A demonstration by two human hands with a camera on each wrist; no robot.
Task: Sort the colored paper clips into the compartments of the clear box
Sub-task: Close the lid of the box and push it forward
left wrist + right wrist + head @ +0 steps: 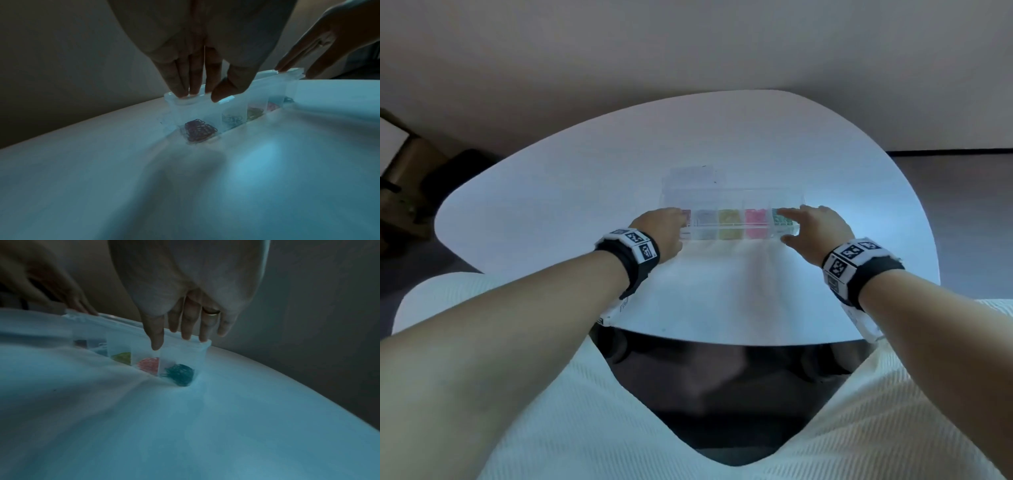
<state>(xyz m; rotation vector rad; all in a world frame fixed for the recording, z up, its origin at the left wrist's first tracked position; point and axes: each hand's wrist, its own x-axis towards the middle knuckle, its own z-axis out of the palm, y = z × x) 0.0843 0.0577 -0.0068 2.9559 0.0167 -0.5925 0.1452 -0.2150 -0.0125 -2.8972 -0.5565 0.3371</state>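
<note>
A clear compartment box point(736, 233) lies across the middle of the white table point(585, 192). Its compartments hold sorted paper clips: dark red point(198, 132), pale grey point(233, 121), yellow point(728, 224), pink point(149, 365) and teal point(180, 374). The clear lid point(722, 197) stands tilted over the box, partly lowered. My left hand point(671, 222) pinches the lid's left end, fingers point(183, 87) behind and thumb in front. My right hand point(801, 222) pinches the lid's right end the same way, with its thumb point(155, 337) on the front face.
The table edge curves close to my lap point(551, 428). A cardboard box and dark objects point(400, 178) stand on the floor at the far left. A wall rises behind the table.
</note>
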